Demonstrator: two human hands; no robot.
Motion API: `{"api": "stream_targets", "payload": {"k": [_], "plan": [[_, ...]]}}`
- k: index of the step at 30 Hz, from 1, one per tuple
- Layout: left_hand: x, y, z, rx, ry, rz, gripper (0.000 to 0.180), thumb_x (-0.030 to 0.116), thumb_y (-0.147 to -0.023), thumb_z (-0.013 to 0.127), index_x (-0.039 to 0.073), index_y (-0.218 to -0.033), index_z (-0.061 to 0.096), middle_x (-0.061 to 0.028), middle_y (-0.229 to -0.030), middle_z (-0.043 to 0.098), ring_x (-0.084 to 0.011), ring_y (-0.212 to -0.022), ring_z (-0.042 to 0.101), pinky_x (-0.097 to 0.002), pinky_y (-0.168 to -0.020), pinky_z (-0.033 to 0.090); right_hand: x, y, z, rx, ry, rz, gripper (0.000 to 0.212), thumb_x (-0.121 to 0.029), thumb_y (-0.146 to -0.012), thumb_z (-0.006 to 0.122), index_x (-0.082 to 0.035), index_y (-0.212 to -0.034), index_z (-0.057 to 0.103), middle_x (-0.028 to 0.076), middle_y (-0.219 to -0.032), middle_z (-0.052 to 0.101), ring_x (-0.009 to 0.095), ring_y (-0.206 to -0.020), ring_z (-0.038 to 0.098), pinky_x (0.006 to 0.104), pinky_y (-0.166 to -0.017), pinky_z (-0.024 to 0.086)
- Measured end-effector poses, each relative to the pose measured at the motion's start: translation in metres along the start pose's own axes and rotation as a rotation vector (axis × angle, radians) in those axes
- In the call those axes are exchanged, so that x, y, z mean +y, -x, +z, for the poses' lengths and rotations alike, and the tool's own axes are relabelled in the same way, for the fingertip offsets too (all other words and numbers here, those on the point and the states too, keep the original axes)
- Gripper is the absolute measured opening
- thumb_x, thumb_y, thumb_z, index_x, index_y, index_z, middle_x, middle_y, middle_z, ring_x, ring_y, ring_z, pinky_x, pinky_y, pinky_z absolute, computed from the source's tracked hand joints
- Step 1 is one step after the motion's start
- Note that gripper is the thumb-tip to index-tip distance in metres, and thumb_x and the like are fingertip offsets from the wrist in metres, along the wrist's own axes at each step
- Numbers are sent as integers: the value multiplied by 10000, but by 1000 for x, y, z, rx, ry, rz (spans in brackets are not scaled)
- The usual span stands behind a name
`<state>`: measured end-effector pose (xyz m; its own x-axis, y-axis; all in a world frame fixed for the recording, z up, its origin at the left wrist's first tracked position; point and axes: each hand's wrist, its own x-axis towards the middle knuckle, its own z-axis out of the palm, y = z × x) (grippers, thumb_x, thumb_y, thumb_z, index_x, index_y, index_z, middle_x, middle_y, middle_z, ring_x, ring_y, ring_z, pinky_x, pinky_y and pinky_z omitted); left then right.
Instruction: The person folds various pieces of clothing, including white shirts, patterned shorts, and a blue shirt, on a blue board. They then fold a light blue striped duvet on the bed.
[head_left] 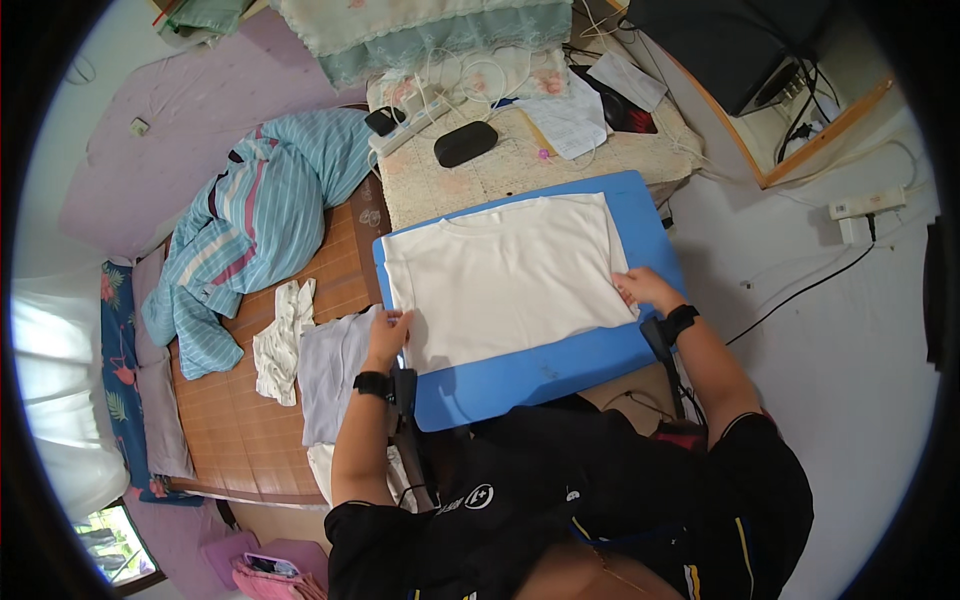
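A white shirt (505, 275) lies spread flat on a blue board (500, 392), its neckline toward the far edge. At the shirt's left edge my left hand (388, 335) is closed, fingertips pinching the cloth. My right hand (650, 288) grips the opposite edge, fingers bent over the fabric. The cloth has soft creases between the two hands, and its near hem runs slightly slanted over the board. Both wrists wear black straps with dark devices attached.
Behind the board, a cloth-covered table (430, 185) bears a black case (466, 144), a power strip (410, 125), cables and papers (570, 120). Left is a bed mat (280, 440) with a striped blue quilt (290, 170), a grey garment (335, 370) and a patterned garment (285, 340).
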<state>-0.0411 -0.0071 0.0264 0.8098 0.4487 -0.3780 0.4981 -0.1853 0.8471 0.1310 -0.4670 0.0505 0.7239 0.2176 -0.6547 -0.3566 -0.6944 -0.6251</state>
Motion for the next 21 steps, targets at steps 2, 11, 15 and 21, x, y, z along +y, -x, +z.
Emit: {"api": "stream_targets", "payload": {"k": [2,11,15,21], "plan": [[-5,15,-6,-73,-94,19,332,257,-757,671,-56,-791,564,-75,-624,575,-109,-517,532,-238,-438,405,7,3,3,-40,149,-15,523,-465,-785,566,52,-770,637,136,-691,620,209,-585,588,317,-585,466],[-39,40,-6,-190,-149,-70,279,203,-708,681,-43,-785,572,-49,-670,558,-113,-567,493,-258,-504,409,10,13,18,16,290,-159,328,-263,-686,628,49,-787,628,121,-666,601,215,-593,559,325,-578,455],[-56,32,-4,-132,-86,-45,284,179,-701,674,-34,-837,543,-53,-707,548,-115,-602,503,-259,-525,417,6,16,23,-89,-218,-131,295,-188,-697,603,55,-864,606,85,-741,596,182,-663,549,294,-605,441],[-49,43,-3,-112,-4,8,279,119,-745,643,-49,-929,518,-71,-776,572,-130,-661,535,-249,-585,439,21,3,25,-48,-151,-169,331,-99,-708,600,68,-991,557,84,-893,587,159,-793,544,235,-725,426]]}}
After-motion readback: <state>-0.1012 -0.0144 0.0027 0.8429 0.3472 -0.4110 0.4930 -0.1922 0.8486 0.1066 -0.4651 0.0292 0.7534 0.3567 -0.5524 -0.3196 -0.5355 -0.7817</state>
